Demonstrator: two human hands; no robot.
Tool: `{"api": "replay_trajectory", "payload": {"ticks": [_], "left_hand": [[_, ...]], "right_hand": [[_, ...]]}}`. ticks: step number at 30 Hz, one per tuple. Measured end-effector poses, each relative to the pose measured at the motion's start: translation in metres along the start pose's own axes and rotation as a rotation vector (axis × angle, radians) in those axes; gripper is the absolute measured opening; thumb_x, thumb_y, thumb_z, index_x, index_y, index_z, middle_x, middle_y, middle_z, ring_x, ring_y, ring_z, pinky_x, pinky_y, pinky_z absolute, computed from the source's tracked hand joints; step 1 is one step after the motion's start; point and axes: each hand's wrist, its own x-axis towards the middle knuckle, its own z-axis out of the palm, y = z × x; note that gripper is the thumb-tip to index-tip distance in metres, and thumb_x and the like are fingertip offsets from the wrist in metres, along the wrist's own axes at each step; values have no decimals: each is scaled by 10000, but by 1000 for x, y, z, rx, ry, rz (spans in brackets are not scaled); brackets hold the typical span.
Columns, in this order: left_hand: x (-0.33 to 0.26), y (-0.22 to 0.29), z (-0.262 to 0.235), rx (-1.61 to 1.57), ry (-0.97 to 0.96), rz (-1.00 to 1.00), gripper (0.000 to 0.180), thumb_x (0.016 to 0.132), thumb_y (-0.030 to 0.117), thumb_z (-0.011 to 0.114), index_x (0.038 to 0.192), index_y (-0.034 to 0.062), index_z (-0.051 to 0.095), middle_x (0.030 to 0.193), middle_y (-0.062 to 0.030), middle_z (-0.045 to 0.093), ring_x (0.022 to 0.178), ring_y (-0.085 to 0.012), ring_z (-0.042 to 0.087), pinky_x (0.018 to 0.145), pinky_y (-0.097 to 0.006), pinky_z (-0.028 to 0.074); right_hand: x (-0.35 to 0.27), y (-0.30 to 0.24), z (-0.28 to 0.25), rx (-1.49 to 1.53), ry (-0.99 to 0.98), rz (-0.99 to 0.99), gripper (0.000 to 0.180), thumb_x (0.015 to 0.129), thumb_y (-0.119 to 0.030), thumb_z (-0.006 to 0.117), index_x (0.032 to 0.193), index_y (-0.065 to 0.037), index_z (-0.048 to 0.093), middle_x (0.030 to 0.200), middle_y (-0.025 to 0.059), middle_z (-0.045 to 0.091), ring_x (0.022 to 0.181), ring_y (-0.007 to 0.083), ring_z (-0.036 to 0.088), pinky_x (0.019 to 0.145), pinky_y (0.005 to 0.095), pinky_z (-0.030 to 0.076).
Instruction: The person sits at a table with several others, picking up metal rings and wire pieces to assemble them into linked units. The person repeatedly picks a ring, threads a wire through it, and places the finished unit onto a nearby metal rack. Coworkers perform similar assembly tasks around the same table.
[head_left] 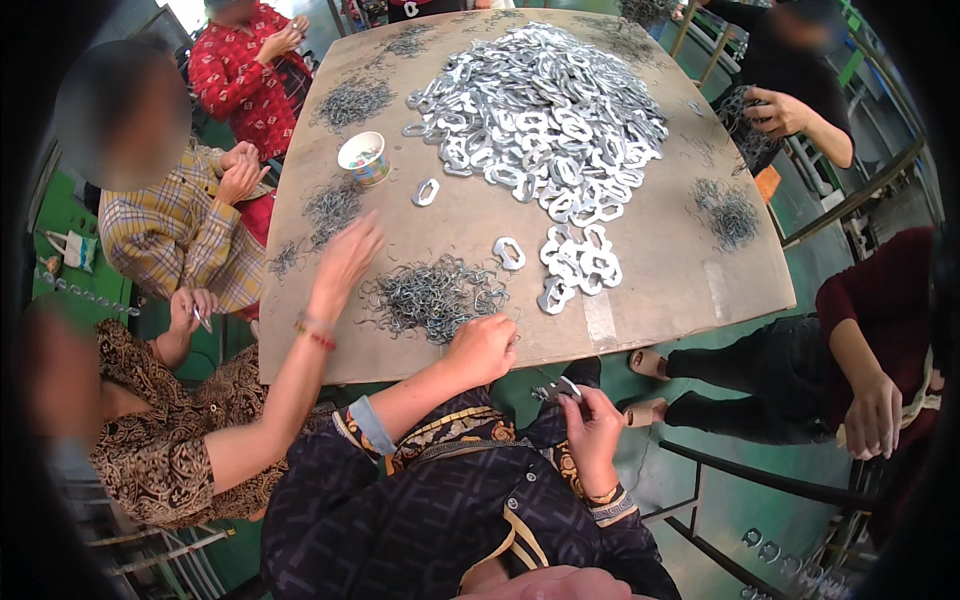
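Note:
My left hand [482,348] is closed in a pinch at the near right edge of a heap of small wire hooks [432,300]. What its fingertips hold is too small to make out. Off the table's front edge, my right hand [594,425] grips a flat silver metal link [569,386], tilted nearly edge-on, with dark little pieces at its left end. Closest to the hooks on the tabletop lies a single oval metal link [509,253] with an opening through its middle. Several more links [580,262] lie just right of it.
A large mound of links [550,100] covers the far middle of the table [690,300]. A paper cup [364,160] stands at left. A co-worker's hand [348,262] reaches over the table from the left. More hook heaps [726,214] lie along the edges. Other people stand around.

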Motion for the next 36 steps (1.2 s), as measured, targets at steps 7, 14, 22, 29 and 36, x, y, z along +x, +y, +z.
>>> {"api": "replay_trajectory", "payload": {"ticks": [7, 14, 22, 29, 36], "left_hand": [[-16, 45, -31, -1138, -269, -336, 64, 837, 19, 691, 878, -7, 650, 822, -31, 691, 730, -63, 641, 668, -224, 514], [-18, 50, -19, -853, -92, 30, 127, 783, -13, 740, 882, 21, 668, 937, -58, 604, 790, -129, 586, 660, -261, 470], [-21, 44, 6, -881, 21, 156, 167, 761, -15, 766, 885, 33, 664, 1054, -84, 563, 906, -192, 590, 746, -301, 478], [-25, 46, 4, -904, -10, 221, 183, 774, -53, 720, 916, 39, 649, 997, -107, 648, 899, -236, 643, 768, -326, 509], [-29, 50, -1, -849, -12, 270, 209, 753, -56, 732, 894, 48, 617, 1000, -100, 668, 897, -257, 649, 780, -355, 504]], "right_hand": [[1, 3, 5, 1, -44, -22, 167, 785, 26, 730, 943, 18, 675, 767, 116, 648, 644, 193, 632, 600, 285, 496], [1, 3, 7, -44, -79, -74, 203, 780, 8, 722, 977, -20, 680, 815, 139, 666, 700, 294, 670, 619, 334, 521], [1, 0, 8, -104, -92, -94, 360, 776, -26, 730, 1119, -90, 641, 815, 127, 685, 712, 284, 685, 627, 346, 528], [5, 11, -3, -47, -209, -194, 462, 755, -57, 755, 1189, -89, 601, 844, 120, 684, 714, 256, 687, 635, 330, 534], [62, 52, -32, -52, -202, -287, 468, 734, -89, 687, 1189, -13, 606, 1041, 157, 650, 926, 310, 627, 819, 380, 505]]}}
